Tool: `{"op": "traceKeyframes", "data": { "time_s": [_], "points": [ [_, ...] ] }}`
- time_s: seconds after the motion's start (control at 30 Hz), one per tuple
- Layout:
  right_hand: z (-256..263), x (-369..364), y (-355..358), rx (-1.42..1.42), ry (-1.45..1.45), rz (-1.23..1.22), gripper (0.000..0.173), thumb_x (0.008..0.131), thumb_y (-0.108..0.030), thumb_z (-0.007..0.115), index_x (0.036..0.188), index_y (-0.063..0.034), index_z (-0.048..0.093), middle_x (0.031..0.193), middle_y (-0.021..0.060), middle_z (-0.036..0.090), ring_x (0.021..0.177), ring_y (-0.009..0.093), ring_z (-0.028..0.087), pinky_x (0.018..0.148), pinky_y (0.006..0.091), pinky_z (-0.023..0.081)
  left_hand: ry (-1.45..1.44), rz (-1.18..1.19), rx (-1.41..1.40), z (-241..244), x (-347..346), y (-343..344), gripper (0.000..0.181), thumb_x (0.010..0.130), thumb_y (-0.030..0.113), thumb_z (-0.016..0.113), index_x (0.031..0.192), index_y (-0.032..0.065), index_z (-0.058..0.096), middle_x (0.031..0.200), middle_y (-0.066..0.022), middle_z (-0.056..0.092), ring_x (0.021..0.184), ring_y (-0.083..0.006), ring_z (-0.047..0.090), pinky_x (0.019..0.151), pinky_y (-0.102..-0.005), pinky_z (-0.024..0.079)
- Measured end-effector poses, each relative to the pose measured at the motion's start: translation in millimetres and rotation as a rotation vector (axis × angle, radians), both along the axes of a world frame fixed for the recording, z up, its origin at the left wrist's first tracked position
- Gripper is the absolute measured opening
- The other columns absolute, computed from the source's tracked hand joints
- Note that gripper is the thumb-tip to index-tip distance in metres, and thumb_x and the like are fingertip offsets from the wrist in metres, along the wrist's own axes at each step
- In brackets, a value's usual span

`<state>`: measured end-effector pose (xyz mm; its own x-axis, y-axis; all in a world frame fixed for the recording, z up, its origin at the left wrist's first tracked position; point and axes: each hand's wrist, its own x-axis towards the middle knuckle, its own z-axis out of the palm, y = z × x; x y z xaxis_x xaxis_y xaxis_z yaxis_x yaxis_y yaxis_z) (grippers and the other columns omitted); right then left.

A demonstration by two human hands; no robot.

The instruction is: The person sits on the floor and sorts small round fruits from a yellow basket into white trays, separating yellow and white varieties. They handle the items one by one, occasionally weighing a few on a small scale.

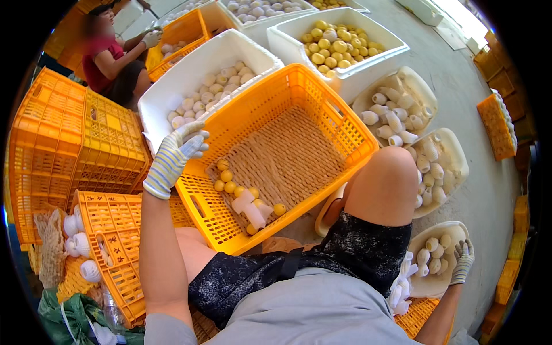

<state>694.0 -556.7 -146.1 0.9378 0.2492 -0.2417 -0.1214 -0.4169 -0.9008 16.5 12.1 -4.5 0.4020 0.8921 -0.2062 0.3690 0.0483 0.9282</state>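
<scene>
An orange plastic crate [276,159] with a woven mat at its bottom lies tilted before me. Several small yellow fruits [226,175] and some white foam sleeves [250,209] rest in its near left corner. My left hand [177,151], in a striped knit glove, is over the crate's left rim beside a white foam box [172,86] of sleeved fruits; its fingers are apart and nothing shows in them. My right hand [463,260], gloved too, lies at the right rim of a pale tub [418,276] with foam-sleeved pieces; its fingertips point up, and whether they grip the rim is unclear.
Two more pale tubs [461,164] [427,86] of foam sleeves stand at the right. A foam box [276,32] of yellow fruits is behind the crate. Stacked orange crates [47,142] stand at the left. A co-worker [108,64] sits at the upper left.
</scene>
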Motion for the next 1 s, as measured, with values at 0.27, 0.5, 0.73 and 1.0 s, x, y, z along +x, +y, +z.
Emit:
{"op": "traceKeyframes", "data": {
  "time_s": [0.27, 0.5, 0.73, 1.0],
  "points": [
    [155, -324, 504, -0.167, -0.109, 1.366, 0.034, 0.096, -0.022, 0.058, 0.118, 0.0039, 0.060, 0.102, 0.0085, 0.065, 0.094, 0.014, 0.060, 0.086, 0.0257, 0.048, 0.060, 0.207, 0.241, 0, -66, -10, 0.045, 0.092, 0.027, 0.068, 0.127, 0.0001, 0.059, 0.109, -0.0128, 0.067, 0.092, -0.0161, 0.066, 0.083, -0.0266, 0.054],
    [-109, -571, 547, -0.908, -0.838, 2.170, 0.077, 0.088, -0.056, 0.058, 0.145, -0.0071, 0.039, 0.152, 0.0183, 0.035, 0.141, 0.034, 0.033, 0.114, 0.0468, 0.029, 0.476, 0.294, 0.360, 14, -72, -1, 0.044, 0.087, 0.033, 0.068, 0.120, 0.0039, 0.063, 0.103, -0.0203, 0.070, 0.092, -0.0324, 0.069, 0.083, -0.0395, 0.056],
    [-195, -585, 542, -0.855, -0.580, 2.093, 0.053, 0.090, -0.037, 0.063, 0.130, -0.0038, 0.056, 0.133, 0.0177, 0.056, 0.115, 0.027, 0.057, 0.094, 0.0389, 0.048, 0.423, 0.376, 0.513, -4, -82, 15, 0.036, 0.086, 0.024, 0.067, 0.113, 0.0017, 0.064, 0.100, -0.0210, 0.069, 0.093, -0.0338, 0.068, 0.083, -0.0421, 0.055],
    [33, -516, 581, 0.063, 0.175, 1.526, 0.021, 0.080, -0.005, 0.069, 0.100, 0.0001, 0.065, 0.086, -0.0012, 0.060, 0.076, 0.006, 0.052, 0.070, 0.0221, 0.046, 0.373, 0.280, 0.249, -8, -80, 12, 0.038, 0.084, 0.010, 0.068, 0.120, 0.0018, 0.060, 0.099, -0.0178, 0.070, 0.091, -0.0304, 0.068, 0.083, -0.0374, 0.055]
  ]
}}
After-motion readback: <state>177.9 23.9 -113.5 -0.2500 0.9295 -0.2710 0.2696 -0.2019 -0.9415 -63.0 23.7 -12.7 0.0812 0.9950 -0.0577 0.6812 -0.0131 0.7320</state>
